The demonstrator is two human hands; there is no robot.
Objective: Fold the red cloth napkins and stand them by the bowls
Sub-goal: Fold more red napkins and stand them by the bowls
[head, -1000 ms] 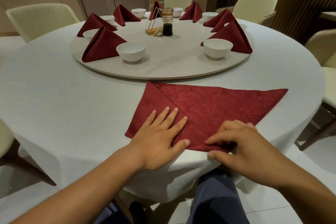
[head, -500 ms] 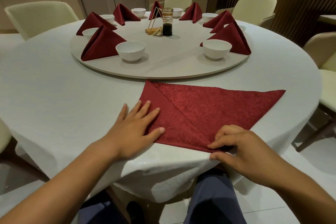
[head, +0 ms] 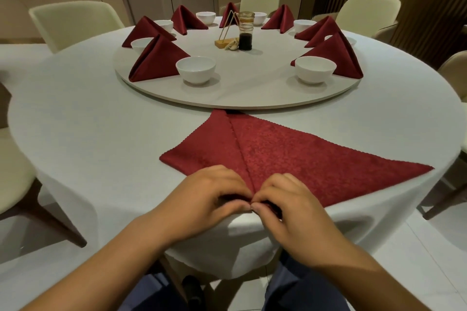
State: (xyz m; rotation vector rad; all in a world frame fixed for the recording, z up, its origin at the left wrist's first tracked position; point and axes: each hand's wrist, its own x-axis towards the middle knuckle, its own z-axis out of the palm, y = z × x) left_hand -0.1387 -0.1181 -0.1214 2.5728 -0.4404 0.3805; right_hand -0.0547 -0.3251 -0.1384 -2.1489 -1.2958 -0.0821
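A red cloth napkin (head: 290, 156) lies flat on the white tablecloth near the table's front edge, its left part folded over so a crease runs down the middle. My left hand (head: 212, 194) and my right hand (head: 285, 199) meet at the napkin's near point, fingers curled, both pinching the cloth there. On the round turntable (head: 240, 98) beyond stand several folded red napkins, each beside a white bowl. The nearest ones are the folded napkin (head: 156, 60) with a bowl (head: 195, 68) on the left and another folded napkin (head: 336, 58) with a bowl (head: 316, 68) on the right.
At the turntable's middle stand a glass jar (head: 245, 30) with dark liquid and a small wooden stand (head: 223, 41). Cream chairs (head: 73, 23) ring the round table. The table edge (head: 242, 270) is right below my hands.
My left hand slid off the folded left flap and came to the napkin's near point, joining my right hand there. The view moved closer and more square to the napkin.
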